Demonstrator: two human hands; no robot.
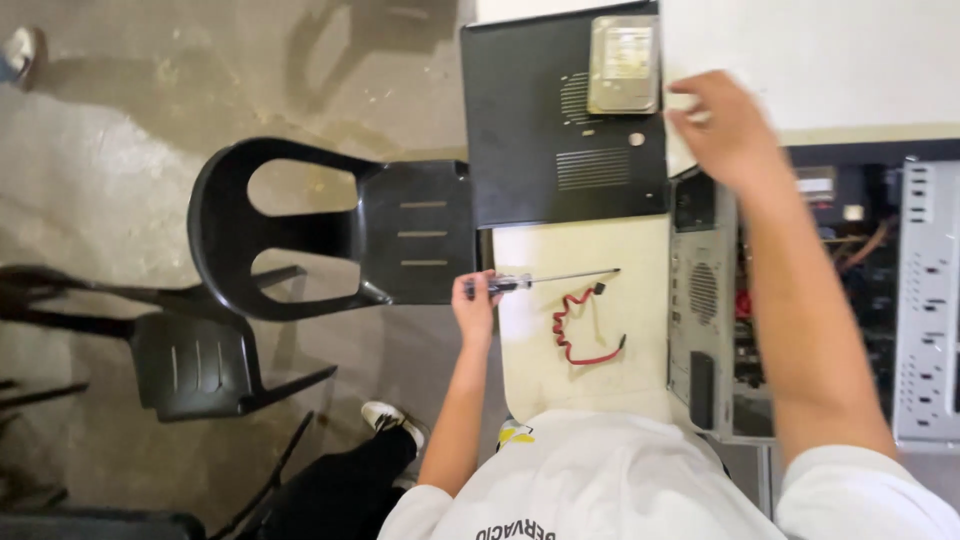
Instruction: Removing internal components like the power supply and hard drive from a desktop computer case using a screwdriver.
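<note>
The screwdriver lies level across the near-left edge of the cream table, its dark handle out over the edge and its thin shaft running toward three o'clock. Your left hand is closed on that handle from below, fingers curled round it, forearm coming up from about six o'clock. Just past the shaft, at five o'clock from its tip, a red cable lies in loose loops on the tabletop.

Your right hand is well apart from all this, up at one o'clock from the screwdriver. The arm is stretched long from your shoulder and the hand sits over the top corner of the open computer case. The fingers are bent and blurred; you cannot tell from here whether they grip anything.

At twelve o'clock from the screwdriver, a black side panel lies flat, overhanging the table, with a silver hard drive resting on its far right corner. The case stands at three o'clock, its grey ribbed frame beyond it.

At nine o'clock a black plastic chair touches the table edge, more dark chairs behind it. The floor is stained grey concrete.
</note>
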